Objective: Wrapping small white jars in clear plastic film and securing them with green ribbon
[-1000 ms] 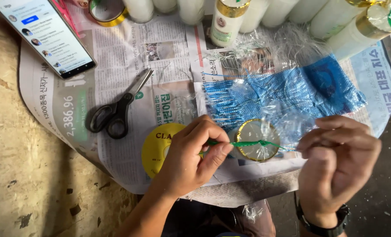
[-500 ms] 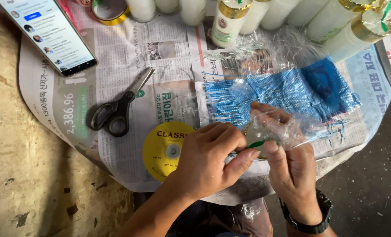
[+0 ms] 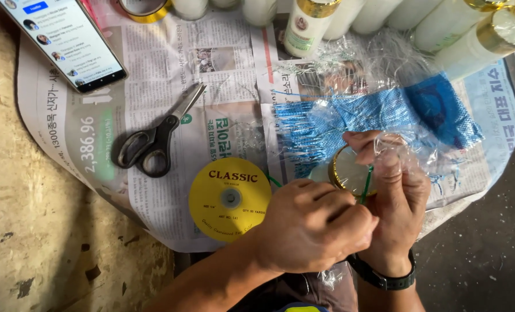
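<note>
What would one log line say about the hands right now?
left hand: pinching green ribbon | right hand: holding gold-capped bottle in clear wrap | nearby: yellow spool, scissors

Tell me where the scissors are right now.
In the head view the scissors lie closed on the newspaper, left of centre, up-left of the yellow ribbon spool and below the phone.

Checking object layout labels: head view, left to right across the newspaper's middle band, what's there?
Black-handled scissors → yellow ribbon spool → left hand → gold-lidded bottle with green ribbon → right hand → blue mesh in clear plastic.
</note>
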